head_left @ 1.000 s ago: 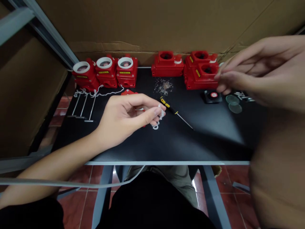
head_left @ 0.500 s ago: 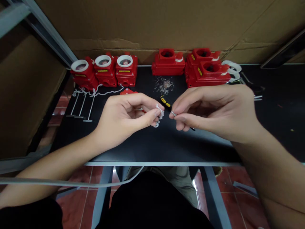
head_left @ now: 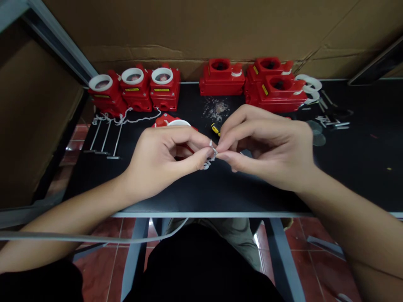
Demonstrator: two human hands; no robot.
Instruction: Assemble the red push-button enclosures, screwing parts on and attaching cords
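Observation:
My left hand [head_left: 170, 157] is closed in a pinch on a bunched white cord [head_left: 206, 165], which may be a fine chain. My right hand [head_left: 267, 147] pinches a small silvery metal piece [head_left: 215, 151], its fingertips touching the cord. What else lies inside the right fingers is hidden. Behind my left hand, a red box with a white ring [head_left: 179, 123] is partly covered. A yellow and black tool handle [head_left: 215, 128] lies just beyond my right fingertips.
Red boxes with white-rimmed windows [head_left: 163, 90] stand at the back left, with T-shaped metal rods [head_left: 118, 142] corded in front. More red boxes [head_left: 222, 79] stand back right, beside white rings [head_left: 310, 88], screws [head_left: 327, 121] and clear discs [head_left: 317, 136]. Pale shavings [head_left: 217, 109] lie mid-table.
My right hand has moved left, bringing the small metal piece up against the cord in my left hand. The left hand stays nearly in place. The view has shifted slightly.

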